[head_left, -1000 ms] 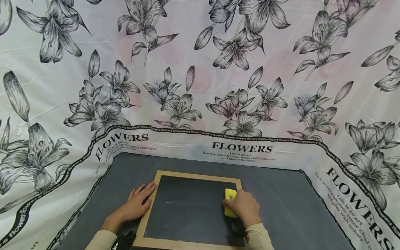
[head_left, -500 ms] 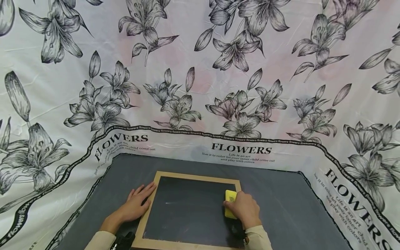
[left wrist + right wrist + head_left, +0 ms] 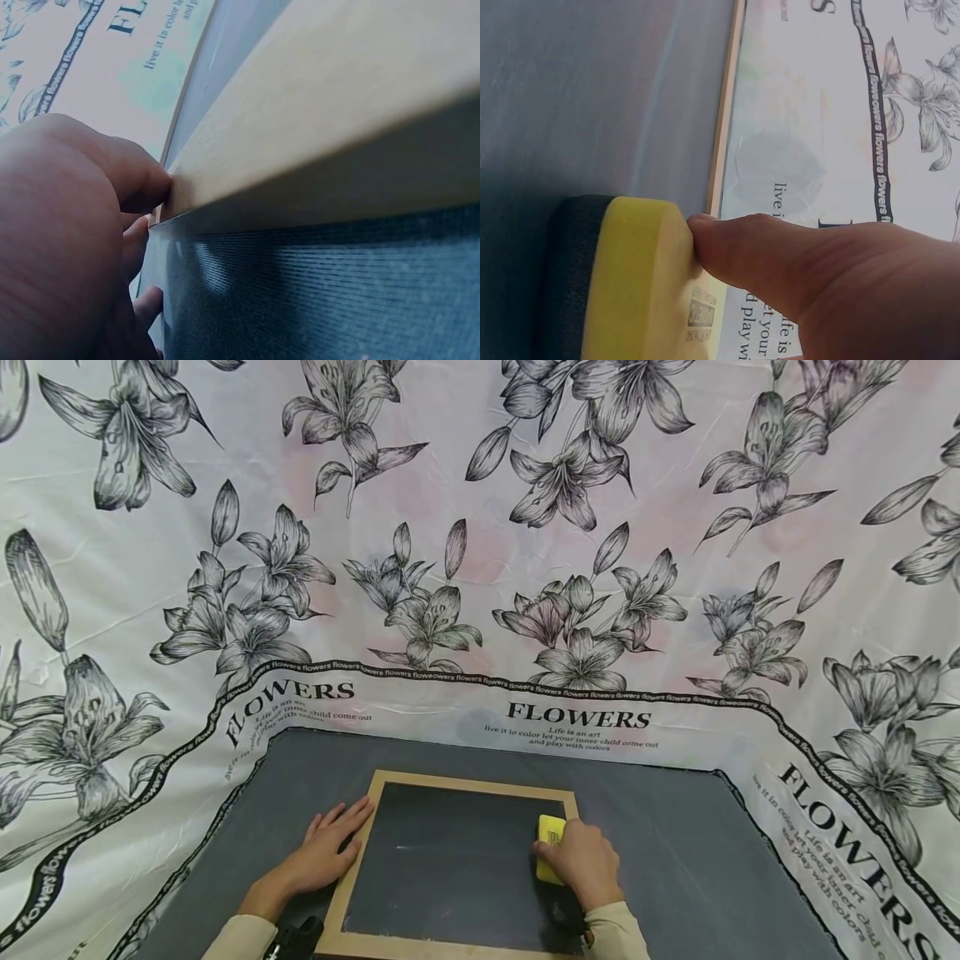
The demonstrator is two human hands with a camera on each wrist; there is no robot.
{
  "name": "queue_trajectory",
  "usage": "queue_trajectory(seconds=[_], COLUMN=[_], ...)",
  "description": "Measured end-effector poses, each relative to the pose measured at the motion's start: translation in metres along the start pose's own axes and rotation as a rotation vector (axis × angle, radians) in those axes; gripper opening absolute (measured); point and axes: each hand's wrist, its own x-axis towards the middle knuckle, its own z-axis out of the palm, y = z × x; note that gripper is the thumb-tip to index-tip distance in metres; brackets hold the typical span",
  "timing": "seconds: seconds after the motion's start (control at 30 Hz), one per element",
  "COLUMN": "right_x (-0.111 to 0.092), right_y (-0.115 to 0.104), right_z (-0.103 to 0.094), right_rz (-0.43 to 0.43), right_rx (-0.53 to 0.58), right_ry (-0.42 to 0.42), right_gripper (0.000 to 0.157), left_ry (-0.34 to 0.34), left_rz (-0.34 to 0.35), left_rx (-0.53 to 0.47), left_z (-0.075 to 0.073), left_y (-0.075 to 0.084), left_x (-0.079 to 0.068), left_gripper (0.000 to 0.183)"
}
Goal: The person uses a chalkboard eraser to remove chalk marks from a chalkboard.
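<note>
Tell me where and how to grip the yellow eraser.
The eraser is probably best pinched across its long yellow sides, coming from above and the right: its dark pad faces the board, leaving the yellow body exposed. The right hand holds it from the right.

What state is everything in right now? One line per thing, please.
Left hand: fingers extended, touching the frame's left side.
Right hand: gripping the eraser.
Yellow block eraser: held, dark pad facing the board.
Wood-framed chalkboard: lying flat, faint pale streaks visible.
Floral-print sheet: hanging, lightly creased.
</note>
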Motion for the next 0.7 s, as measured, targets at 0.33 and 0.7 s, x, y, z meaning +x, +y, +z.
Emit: queue_trajectory(seconds=[0.33, 0.7], right_x=[-0.004, -0.007], right_y=[-0.004, -0.011], right_z=[0.004, 0.005], right_rz=[-0.013, -0.04], right_rx=[0.009, 0.01], right_ry=[0.024, 0.035], right_gripper=[0.064, 0.055], left_ry=[-0.006, 0.008], left_rz=[0.006, 0.028], left_rx=[-0.02, -0.035], left_z=[-0.001, -0.003], left_y=[0.001, 0.004], left_x=[0.0, -0.004], left_gripper=[0.061, 0.06])
